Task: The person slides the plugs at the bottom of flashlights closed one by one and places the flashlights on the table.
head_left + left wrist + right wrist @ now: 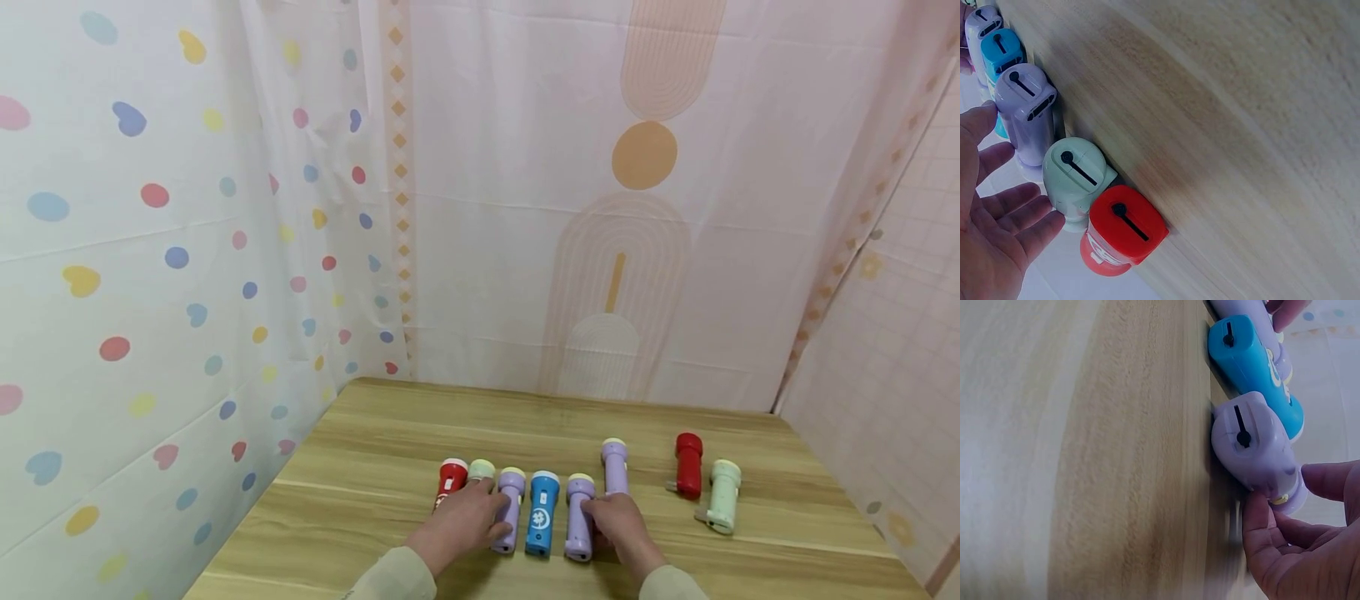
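The blue flashlight [542, 514] lies on the table [480, 417], a purple flashlight close to either side of it. The right hand [622, 529] is to the right of the blue flashlight, thumb and fingers partly bent with a gap between them, touching the right purple flashlight [579, 521]; whether they pinch it, I cannot tell. The left hand [459, 523] is to the left of the blue flashlight, its fingers loosely spread and gripping nothing, their tips at the green flashlight [482, 470] and the thumb at the left purple flashlight [512, 487]. Farther left of the blue flashlight, past the green one, is a red flashlight [452, 476], partly covered by the left hand.

Well to the right of the blue flashlight lies a mint flashlight [723, 497]. A third purple flashlight [615, 468] sits right of and beyond the blue flashlight, its near end hidden by the right hand. Farther right is a dark red flashlight [688, 467]. Behind the blue flashlight, past the table, hangs a patterned curtain [487, 250].
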Available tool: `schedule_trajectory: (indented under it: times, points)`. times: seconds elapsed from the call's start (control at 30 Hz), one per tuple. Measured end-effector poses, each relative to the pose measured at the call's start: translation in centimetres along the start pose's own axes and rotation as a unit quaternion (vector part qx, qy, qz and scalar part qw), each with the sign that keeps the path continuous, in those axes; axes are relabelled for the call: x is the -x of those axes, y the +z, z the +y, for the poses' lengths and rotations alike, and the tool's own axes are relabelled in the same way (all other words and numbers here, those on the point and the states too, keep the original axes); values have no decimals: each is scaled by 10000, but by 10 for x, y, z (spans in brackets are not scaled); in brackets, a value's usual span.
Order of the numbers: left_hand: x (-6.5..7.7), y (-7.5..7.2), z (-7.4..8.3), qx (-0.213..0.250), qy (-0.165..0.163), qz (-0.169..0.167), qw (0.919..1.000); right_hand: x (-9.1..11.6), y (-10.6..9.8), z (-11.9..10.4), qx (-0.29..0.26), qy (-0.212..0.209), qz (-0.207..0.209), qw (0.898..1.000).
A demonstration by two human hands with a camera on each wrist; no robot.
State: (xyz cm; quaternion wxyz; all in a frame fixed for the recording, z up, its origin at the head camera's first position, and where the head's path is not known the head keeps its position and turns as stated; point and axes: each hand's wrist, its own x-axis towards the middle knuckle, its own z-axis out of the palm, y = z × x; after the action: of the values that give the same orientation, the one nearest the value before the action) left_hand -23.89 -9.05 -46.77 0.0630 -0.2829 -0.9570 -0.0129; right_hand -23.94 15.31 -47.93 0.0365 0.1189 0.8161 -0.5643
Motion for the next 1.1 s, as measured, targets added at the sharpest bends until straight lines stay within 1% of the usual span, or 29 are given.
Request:
schedule_trajectory:
  times: [0.1,0.23,0.47,0.6,0.7,0.77,0.97,1.1]
  points:
    - [0,1,0,-70,51,16,10000,0,-2,1,-49,-126,53,9999]
    - [0,2,-1,-186,145,51,9997,1,-5,1,-84,-185,103,9997]
    - [-1,2,-1,-235,243,-63,9994,2,-10,-1,-192,-410,95,9989]
    - [-1,1,0,-143,293,-172,9993,1,-15,-4,-180,-516,46,9985]
    - [-1,1,0,-40,271,-310,9991,-1,-21,-8,-136,-574,26,9983]
    - [-1,0,0,-39,264,-349,9990,-1,-27,-12,-53,-572,28,9983]
    - [-1,1,1,-124,356,-207,9991,-7,-45,-18,531,-661,11,9964]
    - [-1,1,2,-141,368,-203,9990,-13,-55,-20,625,-734,58,9953]
